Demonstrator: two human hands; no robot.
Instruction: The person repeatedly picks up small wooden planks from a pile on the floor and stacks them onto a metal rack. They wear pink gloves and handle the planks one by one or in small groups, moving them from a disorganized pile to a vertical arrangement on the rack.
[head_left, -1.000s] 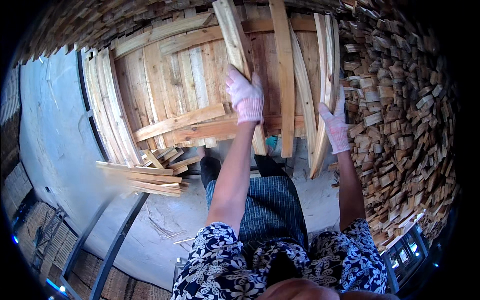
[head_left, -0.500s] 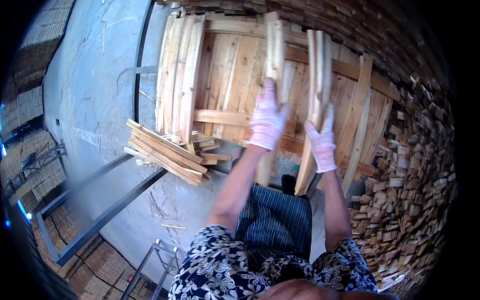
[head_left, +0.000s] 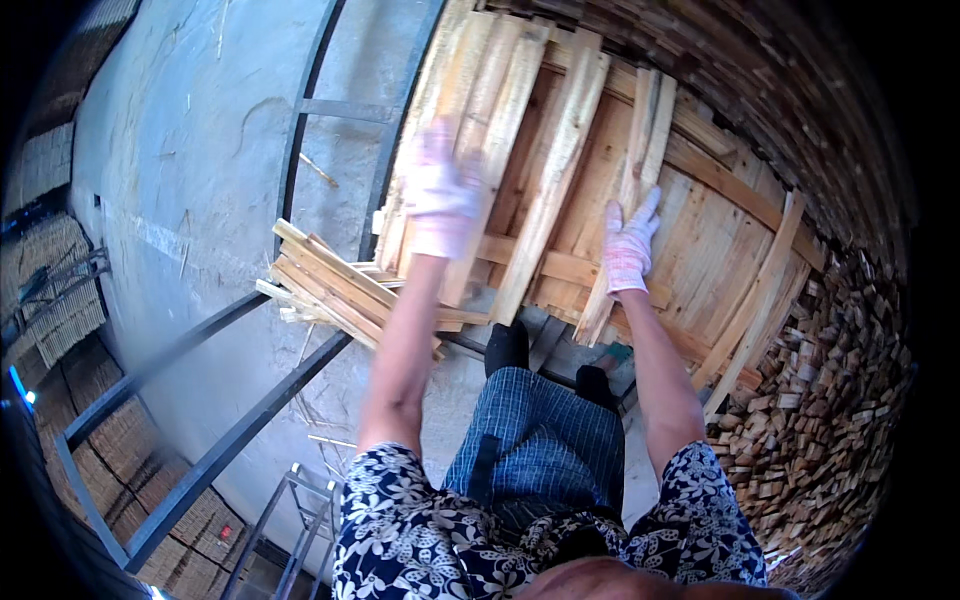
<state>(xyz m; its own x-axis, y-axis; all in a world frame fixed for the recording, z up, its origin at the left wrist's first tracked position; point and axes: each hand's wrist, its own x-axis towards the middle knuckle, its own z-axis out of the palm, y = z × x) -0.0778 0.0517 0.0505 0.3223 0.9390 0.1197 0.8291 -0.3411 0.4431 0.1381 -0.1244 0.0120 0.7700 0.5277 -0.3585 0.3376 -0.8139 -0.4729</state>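
Head view: the right hand point(head_left: 628, 250) grips narrow boards point(head_left: 637, 140); the left hand point(head_left: 440, 200), blurred, overlies left-side planks point(head_left: 514, 108), grip indeterminable.

right fingers point(head_left: 651, 202) touch slats point(head_left: 636, 150); left fingers point(head_left: 437, 146) blur over boards point(head_left: 508, 120).

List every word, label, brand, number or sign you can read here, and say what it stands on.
No readable text shows. The wooden slats and striped garment bear no visible lettering.
The right glove has pinkish marks too indistinct to read; the left glove is too blurred.
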